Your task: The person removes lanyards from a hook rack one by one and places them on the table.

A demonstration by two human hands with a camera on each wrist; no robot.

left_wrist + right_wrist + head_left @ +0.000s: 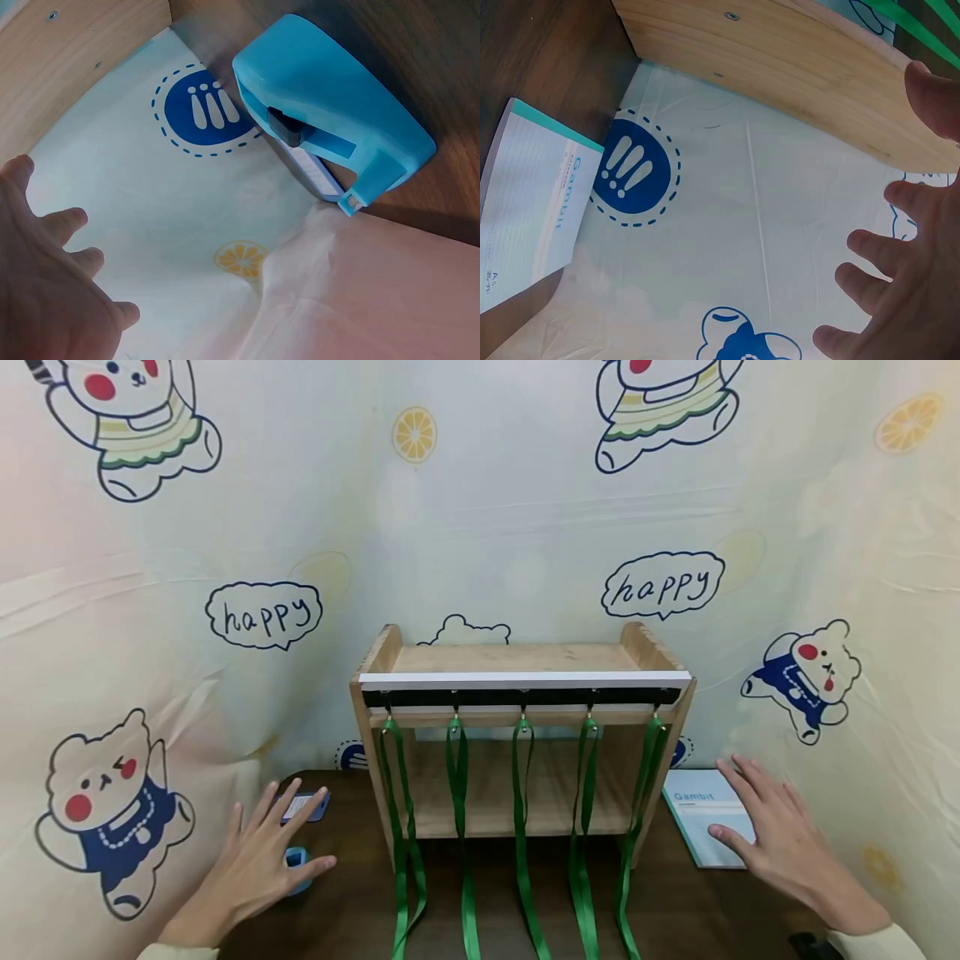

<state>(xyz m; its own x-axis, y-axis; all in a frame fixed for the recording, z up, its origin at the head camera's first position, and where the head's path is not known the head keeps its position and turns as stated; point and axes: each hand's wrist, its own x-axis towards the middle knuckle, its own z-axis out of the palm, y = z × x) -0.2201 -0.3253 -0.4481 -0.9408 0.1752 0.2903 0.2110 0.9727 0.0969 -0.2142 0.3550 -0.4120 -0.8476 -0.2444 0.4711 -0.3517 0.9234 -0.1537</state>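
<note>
My left hand (pixel 258 860) hovers at the left with fingers spread, holding nothing. It partly covers a blue tape dispenser (pixel 330 97) and a blue-edged card (pixel 306 807) on the table. Over on the right, my right hand (pixel 783 839) is also spread and holds nothing, overlapping a notebook (pixel 705 814) marked "Gambit" in the head view. Between the hands stands a wooden shelf (pixel 517 785). Several green ribbons (pixel 522 793) hang in loops from small hooks along a black strip (pixel 487 697) on its front, their lower ends reaching out of the frame.
A dark brown table (pixel 337 910) lies under everything. Behind and at both sides hangs a printed cloth (pixel 510 527) with bears, orange slices and "happy" bubbles. A small black object (pixel 813 946) shows at the lower right, by the right sleeve.
</note>
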